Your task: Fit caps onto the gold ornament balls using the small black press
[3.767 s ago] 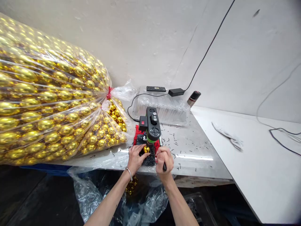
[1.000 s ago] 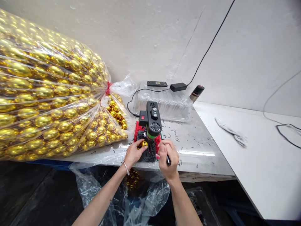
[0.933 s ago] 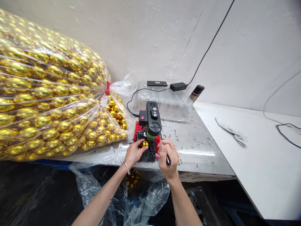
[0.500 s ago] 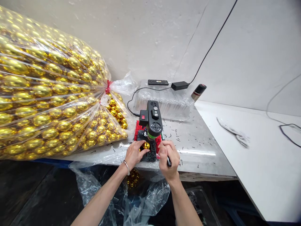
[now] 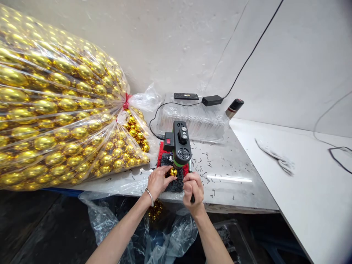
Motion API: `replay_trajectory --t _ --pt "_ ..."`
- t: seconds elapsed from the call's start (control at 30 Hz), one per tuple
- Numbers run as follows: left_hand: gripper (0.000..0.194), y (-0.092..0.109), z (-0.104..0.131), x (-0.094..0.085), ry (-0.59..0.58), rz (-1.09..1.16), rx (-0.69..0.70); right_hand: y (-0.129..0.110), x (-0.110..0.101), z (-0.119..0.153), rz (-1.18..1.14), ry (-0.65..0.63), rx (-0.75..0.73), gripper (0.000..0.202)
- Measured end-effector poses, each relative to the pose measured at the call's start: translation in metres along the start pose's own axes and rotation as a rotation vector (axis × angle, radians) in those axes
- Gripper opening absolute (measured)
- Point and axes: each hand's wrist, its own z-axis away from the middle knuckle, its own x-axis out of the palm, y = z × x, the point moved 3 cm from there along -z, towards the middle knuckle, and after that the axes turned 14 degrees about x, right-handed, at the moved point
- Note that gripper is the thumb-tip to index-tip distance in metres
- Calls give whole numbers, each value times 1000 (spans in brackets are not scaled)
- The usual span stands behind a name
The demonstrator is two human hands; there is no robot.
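Observation:
A small black bench drill press (image 5: 182, 146) with a red switch stands at the table's front, on a black base (image 5: 174, 186) over a red mat (image 5: 160, 151). Between the thumb and fingers of my left hand (image 5: 159, 180) is a shiny gold ball (image 5: 173, 171), held under the machine's head. The head hides any bit and where it meets the ball. My right hand (image 5: 193, 191) is wrapped around the black-gripped lever (image 5: 192, 199) on the machine's right side. Below the table edge, more gold balls (image 5: 155, 210) lie in an open clear plastic bag (image 5: 176, 234).
A huge tied clear bag of gold balls (image 5: 57, 121) fills the left. Behind the machine are a clear plastic tray (image 5: 203, 126), a remote (image 5: 186, 96), a power adapter (image 5: 212, 100) and a spray can (image 5: 234, 108). Dark shavings litter the table. A glove (image 5: 275, 156) lies right.
My right hand has shifted slightly left and toward me, with the lever grip. The left hand keeps the gold ball under the head. The view has shifted slightly.

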Motion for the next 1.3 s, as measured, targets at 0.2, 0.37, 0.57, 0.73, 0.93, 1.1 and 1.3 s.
replay_trajectory --t 0.2,0.37,0.57,0.73,0.93,1.1,1.3 --pt "37 1 0 0 -5 -34 0 10 7 8 -40 51 6 20" --pt "37 1 0 -1 -8 -60 -3 14 11 10 -61 69 15 22" --pt "37 -1 1 0 5 -76 13 11 14 11 -10 60 -36 22" --pt "34 -4 -2 2 70 -35 53 -18 -3 -21 -77 78 115 26" --pt "39 -1 31 -3 197 256 -44 -48 -19 -61 -60 28 259 29" --pt "48 -8 106 42 -160 900 -409 -45 -15 -51 -64 47 211 28" --pt "36 -32 167 87 80 1397 -1144 -41 -15 -45 -48 45 170 27"
